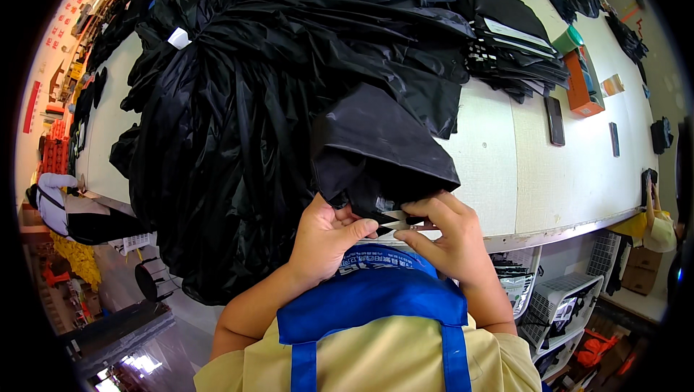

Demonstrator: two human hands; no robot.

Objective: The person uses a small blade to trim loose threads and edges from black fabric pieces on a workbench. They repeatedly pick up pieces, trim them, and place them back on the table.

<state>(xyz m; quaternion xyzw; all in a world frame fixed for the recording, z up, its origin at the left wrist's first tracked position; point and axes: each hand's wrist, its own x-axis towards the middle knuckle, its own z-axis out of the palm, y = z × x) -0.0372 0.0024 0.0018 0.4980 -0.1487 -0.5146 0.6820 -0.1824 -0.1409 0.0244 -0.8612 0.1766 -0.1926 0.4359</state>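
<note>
My left hand [327, 234] and my right hand [447, 236] meet at the near edge of a white table [549, 197]. Both pinch the lower end of a black umbrella canopy [383, 150], where thin silvery metal ribs [394, 224] stick out between my fingers. The left thumb presses the ribs from the left; the right hand's fingers close over them from the right. The folded black cloth rises away from my hands toward the table's middle. A blue apron over a yellow shirt fills the lower edge.
A big heap of black fabric [238, 103] covers the table's left and hangs over its edge. Stacked black pieces [517, 59], an orange box [582, 84] and a dark phone [555, 121] lie at the right. White baskets [557, 298] stand under the table. Another person [54, 200] sits far left.
</note>
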